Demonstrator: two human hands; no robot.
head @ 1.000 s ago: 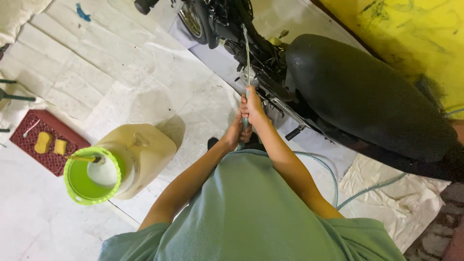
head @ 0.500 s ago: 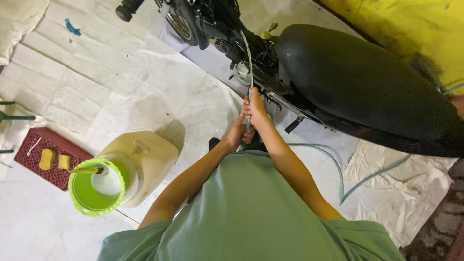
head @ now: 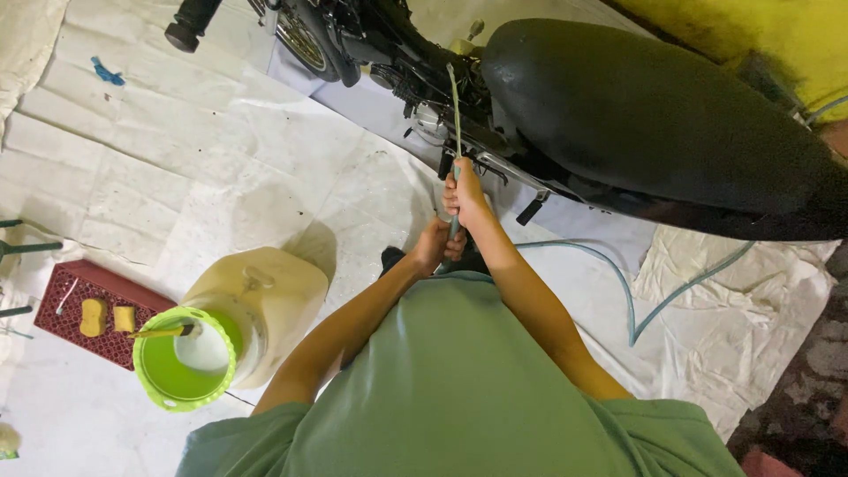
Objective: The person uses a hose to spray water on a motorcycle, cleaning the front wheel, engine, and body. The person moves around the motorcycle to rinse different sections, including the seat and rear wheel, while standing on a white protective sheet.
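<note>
Right hand (head: 465, 190) gripping thin hose (head: 456, 115), left hand (head: 435, 243) below, beside motorcycle (head: 636, 124)

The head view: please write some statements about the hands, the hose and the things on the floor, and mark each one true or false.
1. Both hands grip the thin hose that rises toward the motorcycle. True: the right hand is higher on it, the left hand lower.
2. The green funnel lies flat on the floor. False: it sits on top of the cream jerrycan.
3. Two yellow sponges lie on the red crate. True.
4. The motorcycle seat is yellow. False: the seat is black; the yellow surface is behind it.
5. The floor is covered with white sheeting. True.
</note>
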